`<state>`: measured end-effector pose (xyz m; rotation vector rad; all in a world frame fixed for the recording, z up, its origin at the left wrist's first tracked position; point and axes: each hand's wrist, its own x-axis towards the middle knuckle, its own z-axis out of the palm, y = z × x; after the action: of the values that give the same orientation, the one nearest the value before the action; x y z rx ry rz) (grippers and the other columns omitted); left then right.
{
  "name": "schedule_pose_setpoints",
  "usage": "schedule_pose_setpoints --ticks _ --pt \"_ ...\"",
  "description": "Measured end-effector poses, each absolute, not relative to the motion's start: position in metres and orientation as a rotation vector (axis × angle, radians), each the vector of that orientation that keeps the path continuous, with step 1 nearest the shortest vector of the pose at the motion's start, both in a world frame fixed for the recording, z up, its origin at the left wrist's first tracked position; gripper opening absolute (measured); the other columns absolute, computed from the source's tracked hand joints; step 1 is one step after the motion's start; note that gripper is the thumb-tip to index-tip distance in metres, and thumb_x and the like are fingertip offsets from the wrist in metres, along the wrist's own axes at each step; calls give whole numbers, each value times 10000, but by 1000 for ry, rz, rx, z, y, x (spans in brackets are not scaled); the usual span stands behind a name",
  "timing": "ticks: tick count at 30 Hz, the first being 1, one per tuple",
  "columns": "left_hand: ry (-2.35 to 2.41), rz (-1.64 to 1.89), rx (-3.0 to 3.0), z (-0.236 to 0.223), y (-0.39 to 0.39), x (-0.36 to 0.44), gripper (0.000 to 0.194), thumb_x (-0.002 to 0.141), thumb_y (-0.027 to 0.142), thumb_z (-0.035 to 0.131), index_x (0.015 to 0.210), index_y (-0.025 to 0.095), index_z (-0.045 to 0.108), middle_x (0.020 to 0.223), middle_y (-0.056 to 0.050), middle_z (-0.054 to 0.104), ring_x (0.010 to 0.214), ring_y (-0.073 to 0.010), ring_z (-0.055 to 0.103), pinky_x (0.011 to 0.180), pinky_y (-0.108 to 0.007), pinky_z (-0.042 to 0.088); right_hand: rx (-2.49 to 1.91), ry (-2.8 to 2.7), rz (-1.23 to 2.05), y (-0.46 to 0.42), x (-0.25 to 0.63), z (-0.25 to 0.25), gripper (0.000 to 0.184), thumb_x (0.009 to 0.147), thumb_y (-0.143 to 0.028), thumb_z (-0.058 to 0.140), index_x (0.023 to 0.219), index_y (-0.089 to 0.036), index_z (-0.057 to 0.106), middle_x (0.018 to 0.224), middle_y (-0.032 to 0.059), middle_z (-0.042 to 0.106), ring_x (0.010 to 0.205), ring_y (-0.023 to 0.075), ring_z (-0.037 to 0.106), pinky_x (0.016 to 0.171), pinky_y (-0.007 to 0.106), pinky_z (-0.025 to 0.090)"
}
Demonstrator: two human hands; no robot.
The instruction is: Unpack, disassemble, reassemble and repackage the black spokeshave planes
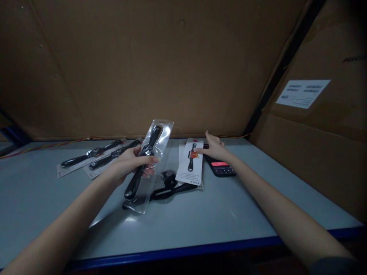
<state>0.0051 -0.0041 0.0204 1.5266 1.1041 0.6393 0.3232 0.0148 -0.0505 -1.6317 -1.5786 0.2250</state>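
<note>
Left hand (130, 162) has its fingers clenched round a shiny clear plastic pack (163, 137), right hand (215, 149) lying open on a paper card (189, 164).

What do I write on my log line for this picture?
left hand: grips blister-packed spokeshave | right hand: touches printed card | beside it: black phone

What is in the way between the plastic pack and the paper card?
Nothing stands between them. The left hand holds the clear plastic pack up, and the right hand touches the paper card. A black tool lies low on the table beneath them.
</note>
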Motion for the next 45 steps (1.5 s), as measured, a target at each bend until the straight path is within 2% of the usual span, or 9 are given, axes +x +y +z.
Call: schedule_pose_setpoints --ticks 3,5,9,15,20,26,35,40,45 --pt "1105 645 1470 20 -4 6 450 614 370 760 930 179 504 727 1 609 588 -144 609 517 -263 456 -1714 -1661 3 13 309 -49 523 718 -444 659 1179 -213 567 1277 147 545 1289 360 351 1059 563 171" --pt "1087 632 1437 20 -5 7 430 627 364 751 925 170 511 719 0 609 594 -142 612 533 -264 463 -1622 -1686 127 9 293 -45 418 775 -438 605 1142 -239 595 1228 122 584 1237 328 428 1042 550 228" --pt "977 578 1397 20 -12 12 394 660 338 736 937 148 529 698 -4 622 594 -135 619 558 -259 477 -1182 -1604 810 -9 248 -34 254 830 -399 568 1012 -239 645 1097 72 656 1035 210 591 902 391 447" --pt "782 434 1370 17 -26 22 443 708 292 698 1087 115 551 833 -71 691 681 -167 670 688 -328 523 -983 -1350 1459 -44 200 -23 259 789 -434 626 908 -205 641 744 30 660 619 129 608 568 266 497" --pt "761 422 1332 20 -33 26 493 715 336 698 1113 90 542 937 -131 695 819 -229 687 795 -392 520 -1085 -1244 1320 -50 198 -17 183 777 -343 624 850 -176 630 774 35 639 598 124 567 499 252 441" --pt "770 598 1274 19 -37 31 491 710 337 711 1108 142 500 993 -98 678 833 -224 688 855 -421 502 -1012 -1247 1094 -44 204 -17 141 722 -305 651 749 -168 630 763 22 639 686 137 563 624 277 423" --pt "1025 674 1680 39 -2 4 560 722 503 639 1140 142 545 1133 -172 626 803 -249 676 624 -346 539 -887 -956 1138 -41 223 -10 178 669 -309 692 638 -165 591 617 8 563 575 120 511 518 251 384" --pt "1650 542 2391 23 25 5 671 636 720 552 932 128 661 825 -157 677 752 -302 644 604 -351 463 -835 -787 1164 -37 233 -7 189 625 -283 721 623 -159 579 619 -3 550 542 97 473 483 234 363" --pt "1832 285 2624 1 37 27 800 643 799 414 862 84 697 885 -225 665 844 -362 612 673 -386 435 -831 -822 1168 -36 234 -11 178 610 -263 716 601 -163 570 578 -22 523 513 93 458 498 246 366"
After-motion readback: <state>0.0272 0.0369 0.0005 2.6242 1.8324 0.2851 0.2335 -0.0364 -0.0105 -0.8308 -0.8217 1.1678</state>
